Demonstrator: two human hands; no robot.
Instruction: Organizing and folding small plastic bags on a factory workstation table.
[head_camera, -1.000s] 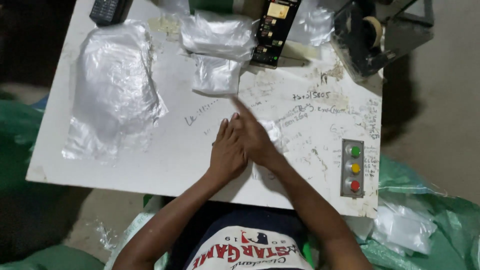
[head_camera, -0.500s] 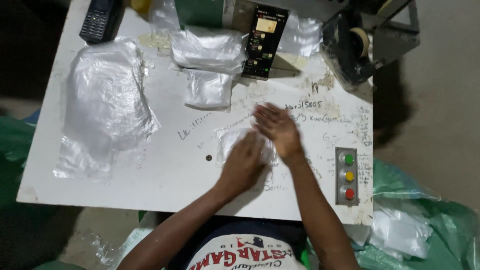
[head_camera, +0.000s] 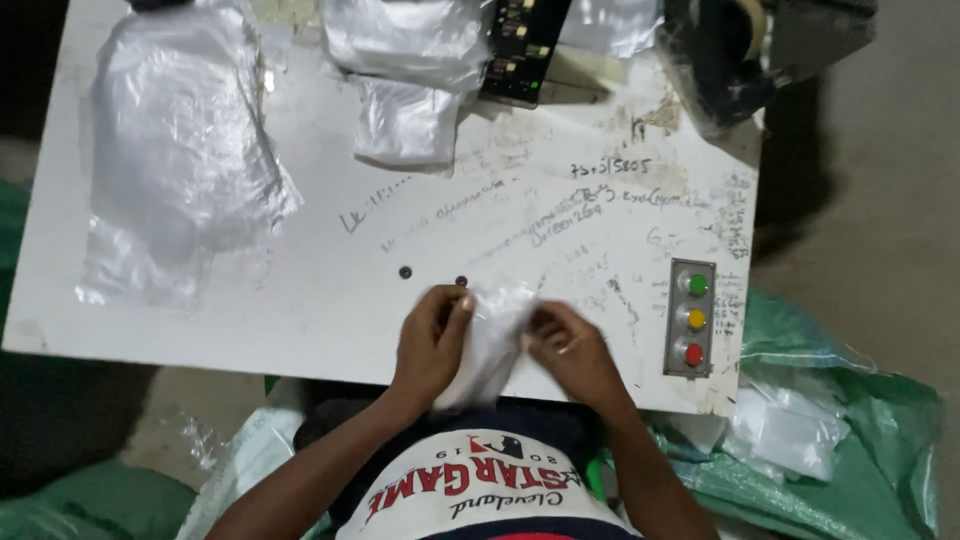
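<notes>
- I see my left hand (head_camera: 432, 340) and right hand (head_camera: 572, 348) at the 6 o'clock edge of the table (head_camera: 300, 310), both closed on one small clear bag (head_camera: 490, 340).
- The bag sits between the hands, partly over the table edge, its lower end hanging toward my shirt (head_camera: 470, 490). I judge it is held there so both hands can work it free of the surface.
- Left hand: fingers curled, thumb on top of the bag, wrist coming in from 7 o'clock.
- Right hand: fingers pinched narrow on the bag's right side, a ring showing, forearm coming in from 5 o'clock.
- At 10 o'clock lies a large pile of clear bags (head_camera: 175, 150); at 12 o'clock a smaller stack (head_camera: 405, 70), beside a black device (head_camera: 520, 50).
- At 3 o'clock of the hands is a button panel (head_camera: 692, 318) with green, yellow and red buttons.
- Green sacks (head_camera: 850, 440) sit on the floor at 4 o'clock, holding more clear bags.
</notes>
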